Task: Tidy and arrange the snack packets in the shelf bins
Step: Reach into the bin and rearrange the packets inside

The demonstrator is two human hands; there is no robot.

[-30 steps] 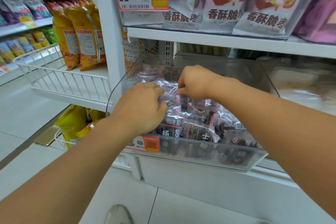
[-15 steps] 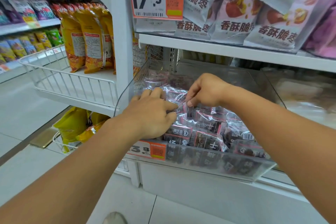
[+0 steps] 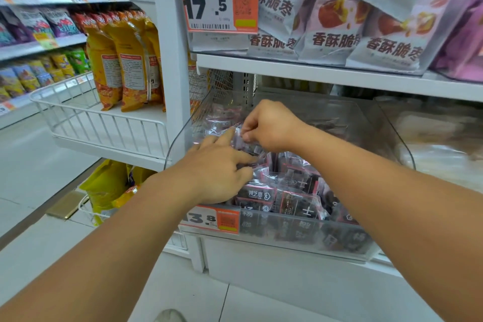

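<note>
Reaching with both hands into the clear bin (image 3: pixel 274 239) of dark snack packets (image 3: pixel 257 195).
Nearer, the left hand (image 3: pixel 217 172) is lying on the packets with fingers stretched and relaxed; farther, the right hand (image 3: pixel 269 125) is pinching the edge of one packet (image 3: pixel 239 138) at the bin's far left.

One head-worn wide-angle view looks forward and down from close range onto a clear bin (image 3: pixel 300 240) at a shelf (image 3: pixel 326 78).
</note>
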